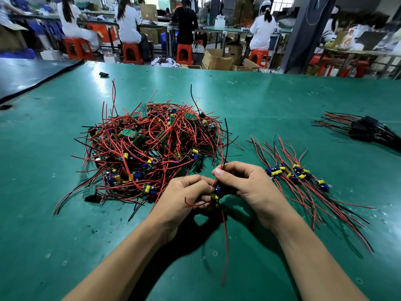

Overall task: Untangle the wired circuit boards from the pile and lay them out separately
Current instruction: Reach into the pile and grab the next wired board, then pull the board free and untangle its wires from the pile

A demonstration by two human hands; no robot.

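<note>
A tangled pile (149,146) of small green circuit boards with red and black wires lies on the green mat, left of centre. In front of it, both hands hold one wired board (216,193) with yellow and blue parts. My left hand (184,196) grips it from the left, fingers curled. My right hand (245,183) pinches its wires from the right; red and black leads stick up and hang down. To the right, several separated boards (297,173) lie side by side, wires fanned out.
The green mat (65,213) covers the table. A bundle of black parts with red wires (366,129) lies at far right. A small black object (104,74) sits near the far edge. Beyond, people sit on orange stools at benches.
</note>
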